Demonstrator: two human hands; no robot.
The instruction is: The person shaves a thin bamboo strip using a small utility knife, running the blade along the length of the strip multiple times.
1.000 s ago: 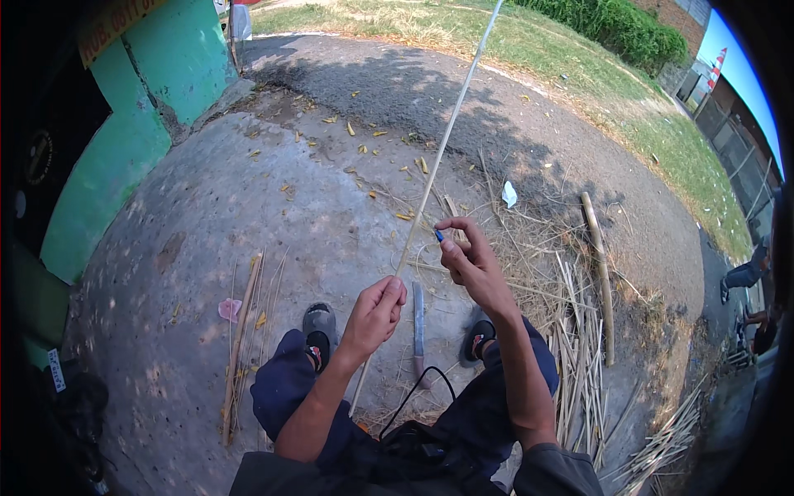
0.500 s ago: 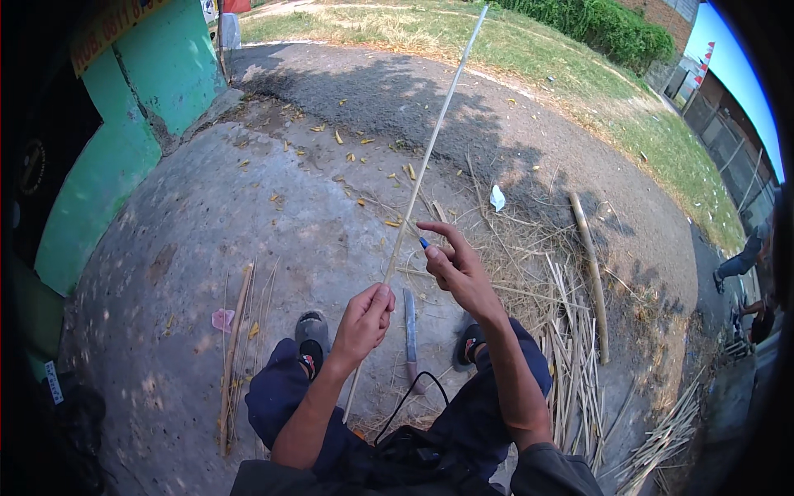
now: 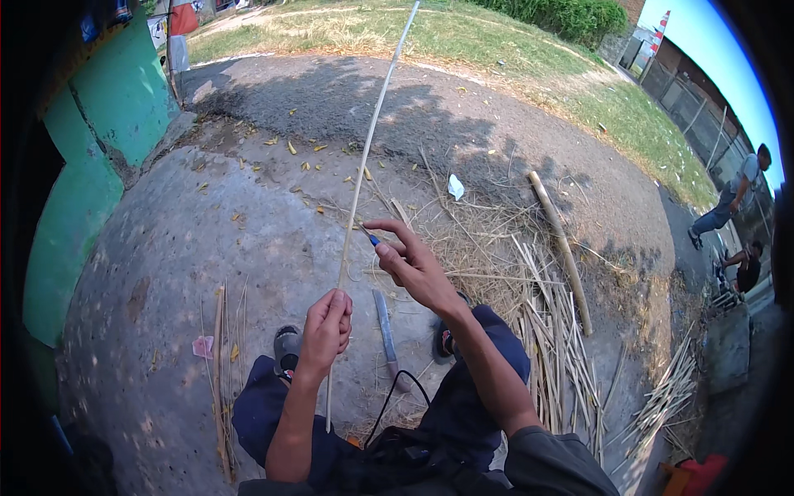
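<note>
Left hand (image 3: 326, 329) gripping pale strip (image 3: 361, 171), right hand (image 3: 420, 269) pinching blue tool (image 3: 374, 240), wide concrete (image 3: 178, 248) leftward

Left hand (image 3: 325, 332) — clenched, right hand (image 3: 416, 269) — gripping

pale tan strip (image 3: 368, 142); blue tool (image 3: 374, 240); green wall (image 3: 132, 83); navy trousers (image 3: 256, 405).

A strip (image 3: 364, 153) runs through the left hand (image 3: 324, 331), slanting forward; the right hand (image 3: 416, 270) is right of it, a small tool (image 3: 375, 240) between hand and strip. A knife (image 3: 384, 332) lies on the ground (image 3: 190, 248) between the feet (image 3: 287, 347). Sticks (image 3: 218, 355) lie left of these, a pile of strips (image 3: 550, 351) right, a pole (image 3: 562, 252) just beyond the pile. Ahead, a road (image 3: 331, 91) lies before grass (image 3: 397, 43); a wall (image 3: 120, 124) stands far left, two people (image 3: 743, 179) far right
</note>
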